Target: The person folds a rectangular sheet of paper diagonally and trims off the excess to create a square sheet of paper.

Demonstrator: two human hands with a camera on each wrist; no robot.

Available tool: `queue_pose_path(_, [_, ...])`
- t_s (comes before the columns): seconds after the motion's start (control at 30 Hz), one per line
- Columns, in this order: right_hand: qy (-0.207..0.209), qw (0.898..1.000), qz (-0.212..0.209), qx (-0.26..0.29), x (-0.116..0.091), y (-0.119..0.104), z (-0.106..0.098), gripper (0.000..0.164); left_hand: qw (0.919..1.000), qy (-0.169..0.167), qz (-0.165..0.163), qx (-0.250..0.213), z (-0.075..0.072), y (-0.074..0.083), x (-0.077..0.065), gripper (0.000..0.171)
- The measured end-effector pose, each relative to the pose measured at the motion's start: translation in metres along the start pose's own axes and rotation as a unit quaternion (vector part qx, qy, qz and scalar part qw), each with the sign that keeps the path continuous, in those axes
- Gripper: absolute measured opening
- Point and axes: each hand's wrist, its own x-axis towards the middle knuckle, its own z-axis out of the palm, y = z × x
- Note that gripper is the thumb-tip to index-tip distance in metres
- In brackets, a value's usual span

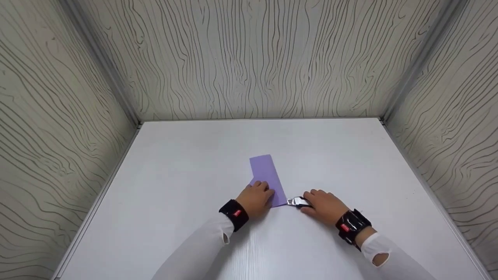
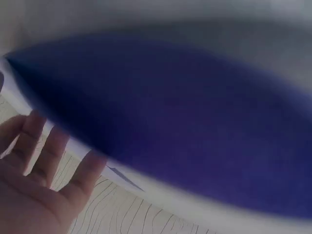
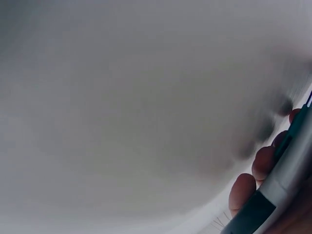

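White-sleeved forearms [image 1: 200, 247] slant in from seven and five o'clock, backs of the hands up. The right hand's [image 1: 325, 206] grip is closed around a cutter [image 1: 300, 202] pointing toward nine, tip at the purple paper's [image 1: 265, 168] near corner; the left hand's [image 1: 255, 200] grip, unclenched, presses the paper, which stretches toward twelve on the white surface [image 1: 186, 163].

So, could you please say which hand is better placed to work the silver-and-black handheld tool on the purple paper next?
Probably the right hand: it holds the tool, tip at the near right corner of the purple paper; the left hand rests on it.
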Motion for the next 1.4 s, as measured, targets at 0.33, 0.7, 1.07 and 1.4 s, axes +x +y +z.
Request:
queue_pose_path(0.33, [-0.003, 1.0, -0.007, -0.002, 0.0, 0.001, 0.001, 0.031, 0.9988, -0.004, -0.045, -0.02, 0.001, 0.004, 0.003, 0.039])
queue_pose_path(0.7, [-0.003, 1.0, 0.005, -0.014, 0.002, 0.0, 0.003, 0.032, 0.9981, 0.0, -0.055, 0.029, 0.014, 0.003, 0.007, 0.052])
queue_pose_path(1.07, [0.015, 0.999, 0.012, -0.028, 0.004, -0.003, 0.0, 0.032, 0.9972, -0.026, -0.053, 0.046, -0.001, 0.009, 0.004, 0.051])
queue_pose_path(1.4, [0.01, 0.999, 0.043, -0.003, 0.007, -0.005, -0.001, 0.029, 0.9965, -0.036, -0.05, 0.057, 0.001, 0.008, 0.006, 0.055])
